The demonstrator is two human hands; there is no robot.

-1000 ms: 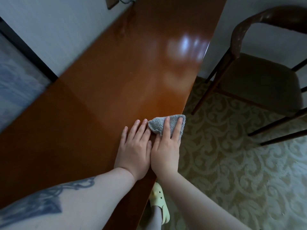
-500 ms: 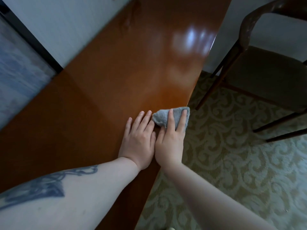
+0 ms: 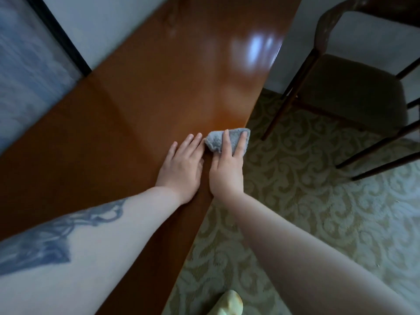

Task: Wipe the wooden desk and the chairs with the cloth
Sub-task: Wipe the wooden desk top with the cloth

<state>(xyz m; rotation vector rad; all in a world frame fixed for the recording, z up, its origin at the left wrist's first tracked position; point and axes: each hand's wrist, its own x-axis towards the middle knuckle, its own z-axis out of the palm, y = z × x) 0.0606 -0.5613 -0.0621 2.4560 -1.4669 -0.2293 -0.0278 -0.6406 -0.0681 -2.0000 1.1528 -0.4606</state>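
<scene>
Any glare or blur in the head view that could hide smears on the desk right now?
Head view: a bright white glare patch sits on the wooden desk at its far right, washing out the finish there; the left edge of the frame is blurred; the room is dim; the cloth under the right hand and the left hand read fairly sharp.

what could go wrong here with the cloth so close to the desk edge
1. The small grey cloth lies right at the edge of the glossy brown wooden desk, partly overhanging it. The right hand presses it with straight fingers only, so a further push might slide it onto the patterned beige carpet.
2. The left hand rests flat on the polished top and may leave smears.
</scene>
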